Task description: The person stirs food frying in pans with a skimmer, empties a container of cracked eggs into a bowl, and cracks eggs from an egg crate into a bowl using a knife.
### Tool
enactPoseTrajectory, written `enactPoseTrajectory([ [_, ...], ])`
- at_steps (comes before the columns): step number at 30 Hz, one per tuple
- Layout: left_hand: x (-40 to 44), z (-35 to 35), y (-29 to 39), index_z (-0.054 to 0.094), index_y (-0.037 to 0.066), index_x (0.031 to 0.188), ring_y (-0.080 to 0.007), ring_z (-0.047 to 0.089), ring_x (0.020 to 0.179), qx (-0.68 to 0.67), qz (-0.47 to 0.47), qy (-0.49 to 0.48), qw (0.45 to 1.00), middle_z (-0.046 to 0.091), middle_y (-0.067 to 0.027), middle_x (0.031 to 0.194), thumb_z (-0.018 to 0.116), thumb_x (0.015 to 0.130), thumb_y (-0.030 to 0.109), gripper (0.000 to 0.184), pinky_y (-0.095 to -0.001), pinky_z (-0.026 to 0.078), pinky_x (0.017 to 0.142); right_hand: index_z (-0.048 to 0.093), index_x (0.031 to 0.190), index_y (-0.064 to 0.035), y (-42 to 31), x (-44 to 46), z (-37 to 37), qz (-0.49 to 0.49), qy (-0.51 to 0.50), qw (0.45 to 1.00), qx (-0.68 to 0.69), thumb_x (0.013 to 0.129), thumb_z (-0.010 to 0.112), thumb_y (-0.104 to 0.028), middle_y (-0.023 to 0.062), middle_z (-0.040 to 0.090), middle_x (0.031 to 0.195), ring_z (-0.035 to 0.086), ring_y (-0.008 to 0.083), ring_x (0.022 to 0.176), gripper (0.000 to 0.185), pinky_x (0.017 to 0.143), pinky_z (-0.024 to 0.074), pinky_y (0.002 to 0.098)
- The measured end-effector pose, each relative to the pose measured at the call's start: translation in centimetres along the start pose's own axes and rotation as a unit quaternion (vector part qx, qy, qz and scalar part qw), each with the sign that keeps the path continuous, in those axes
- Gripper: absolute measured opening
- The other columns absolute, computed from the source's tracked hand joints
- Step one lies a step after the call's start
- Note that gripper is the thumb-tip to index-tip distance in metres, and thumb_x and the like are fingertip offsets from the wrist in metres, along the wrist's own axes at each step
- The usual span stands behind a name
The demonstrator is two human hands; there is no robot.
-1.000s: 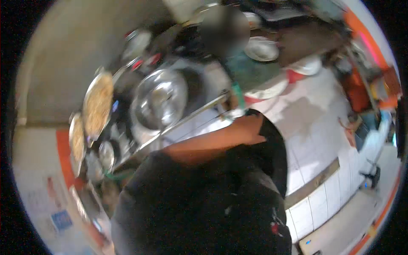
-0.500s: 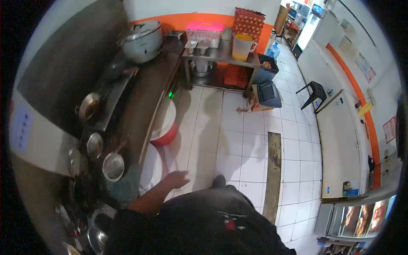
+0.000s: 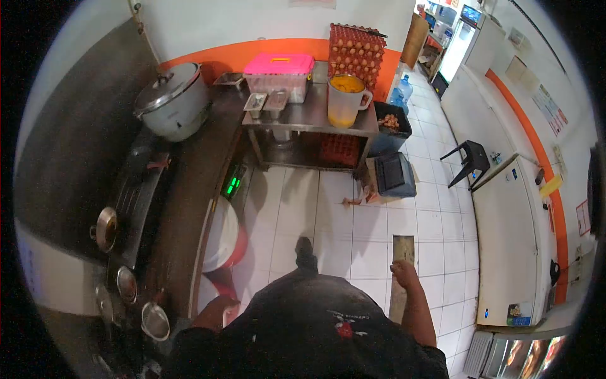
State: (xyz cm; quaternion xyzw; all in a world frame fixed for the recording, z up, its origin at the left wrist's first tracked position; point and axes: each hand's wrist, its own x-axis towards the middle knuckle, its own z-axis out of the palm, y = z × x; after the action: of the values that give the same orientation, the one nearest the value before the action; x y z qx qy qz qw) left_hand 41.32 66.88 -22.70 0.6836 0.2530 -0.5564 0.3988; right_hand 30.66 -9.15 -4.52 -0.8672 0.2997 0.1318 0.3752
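Observation:
Low at the left, my left hand (image 3: 222, 307) hangs beside the dark counter's edge, near a red and white tub (image 3: 222, 237); its fingers are too hidden to read. On the right, my right hand (image 3: 404, 273) is over the tiled floor with curled fingers and nothing visible in it. Ahead stands a steel table (image 3: 303, 118) with a pink-lidded box (image 3: 278, 65), small metal containers (image 3: 255, 103) and a jug (image 3: 346, 101) with yellow-orange contents. Trays of eggs (image 3: 357, 54) are stacked behind the jug.
A large lidded pot (image 3: 173, 107) and several strainers (image 3: 155, 321) are on the left counter (image 3: 189, 183). Black bins (image 3: 394, 175) stand right of the table. Farther right are a black stool (image 3: 467, 161) and a white chest freezer (image 3: 511, 240). A drain strip (image 3: 403, 248) crosses the floor.
The view has swung from the stove side to the table and floor, then come nearer the table. My right hand has come into view; my left hand has dropped lower beside the counter.

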Motion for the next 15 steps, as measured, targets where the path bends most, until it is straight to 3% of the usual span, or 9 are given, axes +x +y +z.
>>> enactPoseTrajectory([
  [1, 1.4, -0.5, 3.4, 0.071, -0.001, 0.109, -0.0311, 0.065, 0.074, 0.206, 0.053, 0.051, 0.976, 0.072, -0.0176, 0.091, 0.058, 0.099, 0.037, 0.041, -0.0464, 0.052, 0.074, 0.070, 0.118, -0.0006, -1.7, 2.3, 0.1, 0.005, -0.017, 0.999, 0.044, 0.096, 0.067, -0.033, 0.0188, 0.073, 0.106, 0.073, 0.0284, 0.092, 0.039, 0.083, 0.0581, 0.0413],
  [2, 2.5, -1.0, 7.4, 0.071, 0.000, 0.108, -0.0322, 0.066, 0.076, 0.302, 0.091, 0.076, 0.946, 0.072, -0.0178, 0.091, 0.057, 0.100, 0.039, 0.042, -0.0472, 0.052, 0.075, 0.070, 0.117, 0.0000, -3.0, 5.0, 0.0, 0.010, -0.033, 0.996, 0.088, 0.098, 0.066, -0.030, 0.0176, 0.074, 0.104, 0.073, 0.0264, 0.087, 0.036, 0.080, 0.0593, 0.0393],
  [5, 5.6, -3.4, 19.7, 0.072, 0.001, 0.105, -0.0354, 0.068, 0.082, 0.442, 0.187, 0.100, 0.872, 0.073, -0.0185, 0.091, 0.054, 0.100, 0.044, 0.047, -0.0494, 0.053, 0.080, 0.067, 0.111, 0.0103, -4.8, 10.1, -0.5, -0.038, -0.097, 0.987, 0.122, 0.099, 0.060, -0.015, 0.0164, 0.073, 0.093, 0.073, 0.0232, 0.080, 0.028, 0.066, 0.0598, 0.0370],
  [7, 7.9, -4.9, 28.8, 0.073, 0.002, 0.103, -0.0375, 0.070, 0.086, 0.502, 0.264, 0.132, 0.813, 0.074, -0.0189, 0.091, 0.051, 0.101, 0.048, 0.051, -0.0509, 0.053, 0.083, 0.066, 0.112, 0.0100, -6.1, 12.6, -1.5, -0.005, -0.093, 0.981, 0.170, 0.100, 0.060, -0.014, 0.0160, 0.074, 0.094, 0.073, 0.0242, 0.081, 0.028, 0.065, 0.0598, 0.0375],
  [8, 9.8, -5.6, 33.8, 0.073, 0.003, 0.102, -0.0385, 0.071, 0.088, 0.523, 0.330, 0.161, 0.769, 0.074, -0.0191, 0.091, 0.050, 0.101, 0.049, 0.052, -0.0517, 0.053, 0.084, 0.066, 0.113, 0.0099, -7.0, 14.5, -2.1, 0.010, -0.090, 0.976, 0.196, 0.100, 0.059, -0.014, 0.0158, 0.074, 0.095, 0.074, 0.0246, 0.082, 0.028, 0.064, 0.0599, 0.0378],
  [9, 13.7, -5.9, 38.0, 0.074, 0.003, 0.101, -0.0396, 0.071, 0.090, 0.568, 0.468, 0.266, 0.623, 0.074, -0.0194, 0.091, 0.049, 0.101, 0.051, 0.054, -0.0525, 0.053, 0.086, 0.066, 0.114, 0.0069, -7.1, 16.5, -2.4, -0.009, -0.070, 0.979, 0.190, 0.101, 0.060, -0.021, 0.0140, 0.073, 0.094, 0.074, 0.0235, 0.081, 0.031, 0.059, 0.0569, 0.0346],
  [10, 7.6, -5.6, 46.6, 0.072, 0.003, 0.110, -0.0410, 0.068, 0.105, 0.495, 0.345, 0.143, 0.785, 0.072, -0.0234, 0.107, 0.046, 0.103, 0.048, 0.053, -0.0520, 0.051, 0.096, 0.065, 0.114, 0.0045, -8.2, 17.8, -3.0, 0.022, -0.074, 0.976, 0.202, 0.101, 0.060, -0.022, 0.0137, 0.073, 0.095, 0.073, 0.0234, 0.081, 0.030, 0.060, 0.0570, 0.0353],
  [13, 2.1, -4.1, 63.9, 0.069, 0.000, 0.113, -0.0420, 0.069, 0.104, 0.461, 0.463, 0.203, 0.730, 0.070, -0.0256, 0.117, 0.048, 0.102, 0.045, 0.051, -0.0528, 0.051, 0.095, 0.064, 0.117, -0.0014, -14.4, 23.0, -6.2, 0.101, -0.067, 0.964, 0.238, 0.099, 0.062, -0.026, 0.0120, 0.073, 0.098, 0.071, 0.0224, 0.080, 0.031, 0.061, 0.0537, 0.0355],
  [15, -8.1, -0.5, 75.6, 0.069, -0.001, 0.113, -0.0389, 0.069, 0.106, 0.313, 0.357, 0.138, 0.869, 0.068, -0.0254, 0.124, 0.048, 0.103, 0.041, 0.048, -0.0498, 0.051, 0.095, 0.064, 0.116, -0.0013, -18.3, 27.1, -8.6, 0.086, -0.064, 0.955, 0.277, 0.099, 0.062, -0.028, 0.0114, 0.073, 0.098, 0.071, 0.0217, 0.078, 0.031, 0.062, 0.0532, 0.0342],
])
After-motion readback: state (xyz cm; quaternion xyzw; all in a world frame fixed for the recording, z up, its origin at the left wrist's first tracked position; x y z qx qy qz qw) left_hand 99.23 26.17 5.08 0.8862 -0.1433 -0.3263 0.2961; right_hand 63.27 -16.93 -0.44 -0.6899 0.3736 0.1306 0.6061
